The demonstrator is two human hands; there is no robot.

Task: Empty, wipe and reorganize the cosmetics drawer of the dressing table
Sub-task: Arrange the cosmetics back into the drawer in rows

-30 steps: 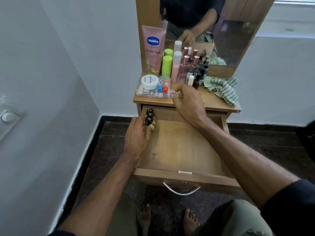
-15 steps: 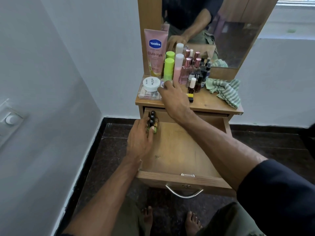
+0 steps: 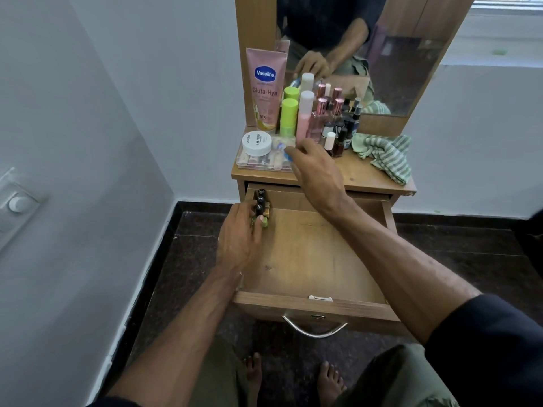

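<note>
Right hand (image 3: 316,171) has shifted left from the nail-polish bottles to the clear plastic organiser tray (image 3: 266,163) on the dressing table top.

Below it, the pulled-out wooden drawer (image 3: 311,259) holds a row of black-capped small bottles (image 3: 261,205) at its back-left corner; the left hand (image 3: 239,239) pinches them between thumb and fingers. Right fingertips pinch a small blue-and-white item (image 3: 286,151).

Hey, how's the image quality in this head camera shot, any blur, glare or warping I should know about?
Head view: soft daylight, no harsh glare; the wide lens bows the grey wall edges; the right hand looks slightly motion-smeared at its fingertips; the pink Vaseline tube label reads sharply; the mirror reflection is dim.
</note>
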